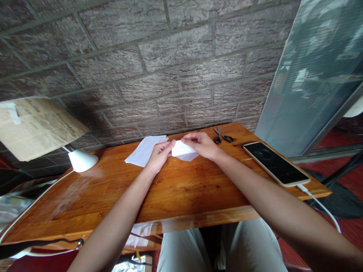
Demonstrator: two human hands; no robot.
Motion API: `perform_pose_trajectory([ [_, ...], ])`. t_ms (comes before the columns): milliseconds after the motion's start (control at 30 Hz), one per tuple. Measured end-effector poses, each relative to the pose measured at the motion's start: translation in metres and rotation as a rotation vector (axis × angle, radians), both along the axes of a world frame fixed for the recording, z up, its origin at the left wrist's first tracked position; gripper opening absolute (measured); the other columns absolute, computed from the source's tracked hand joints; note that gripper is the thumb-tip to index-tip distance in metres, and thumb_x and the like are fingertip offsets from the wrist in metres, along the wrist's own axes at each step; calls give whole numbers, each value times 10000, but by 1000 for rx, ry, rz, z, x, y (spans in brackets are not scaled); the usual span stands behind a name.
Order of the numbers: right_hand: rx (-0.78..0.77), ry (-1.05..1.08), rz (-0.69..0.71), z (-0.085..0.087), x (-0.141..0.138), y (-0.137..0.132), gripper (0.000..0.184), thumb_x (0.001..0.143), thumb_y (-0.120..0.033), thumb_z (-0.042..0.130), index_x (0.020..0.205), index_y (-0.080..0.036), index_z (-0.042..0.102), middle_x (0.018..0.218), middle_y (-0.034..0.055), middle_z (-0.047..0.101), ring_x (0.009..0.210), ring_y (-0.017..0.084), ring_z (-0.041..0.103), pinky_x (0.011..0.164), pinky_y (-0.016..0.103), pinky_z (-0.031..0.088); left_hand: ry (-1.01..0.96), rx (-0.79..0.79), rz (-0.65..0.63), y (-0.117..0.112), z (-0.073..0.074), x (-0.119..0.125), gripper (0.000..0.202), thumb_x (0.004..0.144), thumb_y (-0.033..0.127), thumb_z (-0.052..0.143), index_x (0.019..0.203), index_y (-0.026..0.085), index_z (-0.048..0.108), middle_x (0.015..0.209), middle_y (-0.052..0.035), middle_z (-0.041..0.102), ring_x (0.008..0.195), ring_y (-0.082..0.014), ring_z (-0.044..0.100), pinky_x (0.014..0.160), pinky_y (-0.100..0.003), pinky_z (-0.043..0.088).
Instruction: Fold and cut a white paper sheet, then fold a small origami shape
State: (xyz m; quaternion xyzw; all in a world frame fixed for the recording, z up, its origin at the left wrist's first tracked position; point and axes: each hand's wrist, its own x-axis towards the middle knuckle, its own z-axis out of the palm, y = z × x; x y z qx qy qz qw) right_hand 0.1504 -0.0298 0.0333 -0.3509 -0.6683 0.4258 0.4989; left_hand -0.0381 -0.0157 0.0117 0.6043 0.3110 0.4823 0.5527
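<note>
White creased paper [184,152], pinched in left hand [159,155] and right hand [203,145] grips, wooden desk [181,192]

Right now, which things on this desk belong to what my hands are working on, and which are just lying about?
In hand: folded white paper, pinched between left hand and right hand.
Lying about: flat paper sheet by the left hand, scissors, phone on its cable, lamp, cardboard box.
</note>
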Motion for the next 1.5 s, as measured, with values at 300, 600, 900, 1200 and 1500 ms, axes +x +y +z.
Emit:
perform_pose_trajectory([
  [300, 43, -19, -13, -2, -1, 0, 326, 775, -453, 674, 828, -133, 713, 778, 39, 703, 690, 146, 590, 638, 261, 439, 168, 87, 13, -7, 2, 1, 349, 723, 455, 777, 866, 137, 758, 795, -35, 736, 666, -137, 613, 650, -254, 481],
  [600, 28, 17, -5, -1, -3, 0, 346, 759, -464, 690, 837, -128, 712, 776, 34, 692, 694, 141, 586, 659, 267, 440, 32, 63, 24, 1, -3, 2, 447, 785, 574, 676, 794, 131, 731, 715, -39, 709, 669, -158, 633, 671, -269, 485],
  [900, 7, 37, -50, 0, 2, 2, 338, 752, -452, 712, 862, -133, 723, 785, 40, 710, 669, 132, 587, 623, 251, 447, 12, 66, 96, 1, 1, 2, 439, 764, 580, 689, 806, 143, 709, 706, -22, 668, 650, -147, 601, 627, -260, 469],
  [1200, -10, 73, 167, -6, 1, 4, 383, 692, -343, 783, 1011, -150, 698, 884, 35, 737, 741, 144, 646, 708, 273, 496, 110, 213, 209, 0, 5, -1, 424, 799, 563, 654, 724, 150, 717, 626, 7, 605, 591, -114, 473, 579, -236, 358],
  [1500, -10, 89, 184, -8, -1, 4, 361, 657, -341, 812, 949, -153, 715, 880, 39, 742, 742, 151, 660, 710, 282, 511, 222, 259, 191, -7, 8, -1, 419, 794, 564, 659, 692, 164, 729, 601, 9, 608, 567, -118, 481, 553, -237, 355],
])
